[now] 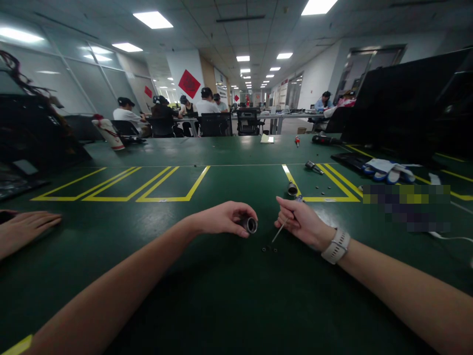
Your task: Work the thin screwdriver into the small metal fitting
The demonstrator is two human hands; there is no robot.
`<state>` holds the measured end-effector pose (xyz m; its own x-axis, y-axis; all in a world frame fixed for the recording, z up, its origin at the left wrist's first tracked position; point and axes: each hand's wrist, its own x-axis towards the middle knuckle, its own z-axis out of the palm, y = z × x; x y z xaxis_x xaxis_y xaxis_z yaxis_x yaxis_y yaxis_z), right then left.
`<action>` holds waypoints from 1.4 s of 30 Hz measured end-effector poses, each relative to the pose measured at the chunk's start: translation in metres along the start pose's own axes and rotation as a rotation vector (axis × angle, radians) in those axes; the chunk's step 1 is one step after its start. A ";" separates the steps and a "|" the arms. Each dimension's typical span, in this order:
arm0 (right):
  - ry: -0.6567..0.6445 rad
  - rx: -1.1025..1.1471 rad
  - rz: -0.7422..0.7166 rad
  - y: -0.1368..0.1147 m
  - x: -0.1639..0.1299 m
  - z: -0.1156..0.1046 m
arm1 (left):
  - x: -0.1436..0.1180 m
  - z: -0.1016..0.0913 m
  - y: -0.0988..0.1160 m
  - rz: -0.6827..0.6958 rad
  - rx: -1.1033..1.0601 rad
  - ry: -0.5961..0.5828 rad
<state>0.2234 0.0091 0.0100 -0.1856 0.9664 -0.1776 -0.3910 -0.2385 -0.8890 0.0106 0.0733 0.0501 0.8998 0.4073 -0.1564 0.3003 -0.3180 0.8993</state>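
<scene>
My left hand (225, 218) is closed round a short dark metal sleeve (252, 226), its open round end turned towards me. In my right hand (301, 222) is a thin-shafted screwdriver (280, 231); most of its handle is hidden by the fingers. The shaft slants down to the left, its tip near small dark nut-like parts (275, 250) on the green table (229, 296). Just beyond my right hand stands another dark metal cylinder (291, 188). A white watch strap circles my right wrist.
Another person's hand (29, 227) rests on the table at left. Farther right lie a dark metal part with a shaft (314, 167), small loose pieces (323, 193) and white-blue gloves (388, 170). A red-handled tool (297, 141) lies farther back. Black monitors (402, 98) stand at right.
</scene>
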 end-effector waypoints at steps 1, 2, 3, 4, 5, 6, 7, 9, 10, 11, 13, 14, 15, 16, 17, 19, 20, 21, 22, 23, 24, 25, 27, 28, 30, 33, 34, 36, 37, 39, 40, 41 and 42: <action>-0.010 -0.025 -0.021 0.000 -0.001 0.001 | 0.002 0.001 0.000 0.014 0.038 0.084; -0.016 -0.053 -0.043 0.000 -0.003 0.002 | 0.004 0.003 -0.001 0.038 0.085 0.179; -0.018 -0.079 -0.063 0.001 -0.004 0.002 | 0.007 0.005 -0.002 0.059 0.128 0.269; -0.014 -0.097 -0.079 0.002 -0.005 0.003 | 0.009 0.007 -0.004 0.076 0.153 0.347; -0.011 -0.112 -0.090 0.002 -0.005 0.003 | 0.011 0.010 -0.006 0.087 0.159 0.412; -0.010 -0.122 -0.095 0.003 -0.005 0.003 | 0.013 0.013 -0.008 0.095 0.146 0.460; -0.011 -0.129 -0.098 0.003 -0.005 0.004 | 0.015 0.016 -0.011 0.103 0.114 0.496; -0.019 -0.135 -0.104 0.003 -0.005 0.004 | 0.017 0.022 -0.016 0.113 0.022 0.524; -0.023 -0.133 -0.106 0.003 -0.005 0.004 | 0.018 0.025 -0.017 0.113 -0.029 0.523; -0.025 -0.130 -0.109 0.002 -0.006 0.005 | 0.019 0.028 -0.019 0.114 -0.077 0.519; -0.033 -0.128 -0.117 0.001 -0.007 0.006 | 0.021 0.036 -0.019 0.122 -0.151 0.542; -0.038 -0.133 -0.122 0.000 -0.008 0.007 | 0.021 0.039 -0.019 0.123 -0.174 0.565; -0.044 -0.145 -0.129 0.000 -0.009 0.007 | 0.022 0.043 -0.018 0.123 -0.187 0.588; -0.053 -0.163 -0.141 0.000 -0.010 0.008 | 0.022 0.046 -0.018 0.119 -0.193 0.604; -0.062 -0.186 -0.155 0.000 -0.010 0.008 | 0.023 0.048 -0.017 0.117 -0.196 0.616; -0.074 -0.240 -0.186 0.000 -0.012 0.009 | 0.023 0.051 -0.017 0.126 -0.208 0.622; -0.073 -0.269 -0.201 0.000 -0.012 0.010 | 0.023 0.052 -0.017 0.133 -0.220 0.620; -0.071 -0.300 -0.210 0.000 -0.013 0.011 | 0.024 0.052 -0.018 0.139 -0.234 0.619; -0.063 -0.332 -0.220 -0.001 -0.013 0.012 | 0.024 0.052 -0.019 0.142 -0.248 0.618; -0.054 -0.367 -0.229 -0.002 -0.014 0.014 | 0.024 0.052 -0.020 0.143 -0.260 0.617; -0.047 -0.405 -0.240 -0.003 -0.016 0.016 | 0.024 0.052 -0.021 0.142 -0.268 0.619; -0.044 -0.450 -0.252 -0.004 -0.017 0.018 | 0.024 0.052 -0.022 0.140 -0.270 0.623; -0.061 -0.554 -0.273 -0.007 -0.021 0.024 | 0.024 0.052 -0.024 0.136 -0.259 0.634; -0.074 -0.608 -0.282 -0.008 -0.023 0.026 | 0.024 0.052 -0.024 0.134 -0.253 0.642; -0.099 -0.695 -0.292 -0.009 -0.027 0.030 | 0.024 0.053 -0.025 0.130 -0.256 0.653; -0.080 -0.684 -0.301 -0.007 -0.028 0.032 | 0.024 0.052 -0.025 0.144 -0.289 0.679; -0.063 -0.638 -0.299 -0.006 -0.027 0.031 | 0.024 0.052 -0.026 0.149 -0.292 0.687; -0.016 -0.496 -0.298 -0.002 -0.024 0.028 | 0.025 0.050 -0.027 0.153 -0.286 0.705; 0.015 -0.417 -0.309 0.000 -0.022 0.026 | 0.025 0.050 -0.027 0.151 -0.284 0.711; 0.090 -0.298 -0.379 0.003 -0.020 0.023 | 0.025 0.049 -0.028 0.135 -0.289 0.717; 0.125 -0.283 -0.436 0.004 -0.019 0.022 | 0.025 0.049 -0.028 0.122 -0.294 0.719; 0.148 -0.312 -0.496 0.005 -0.020 0.021 | 0.024 0.048 -0.028 0.106 -0.298 0.716; 0.157 -0.385 -0.548 0.005 -0.020 0.021 | 0.024 0.049 -0.028 0.091 -0.302 0.710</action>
<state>0.2062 -0.0139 0.0177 0.0923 0.9471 0.3075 -0.0378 0.3119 -0.9494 0.0392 0.0507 0.0009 0.4679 0.8740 0.1311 0.0436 -0.1710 0.9843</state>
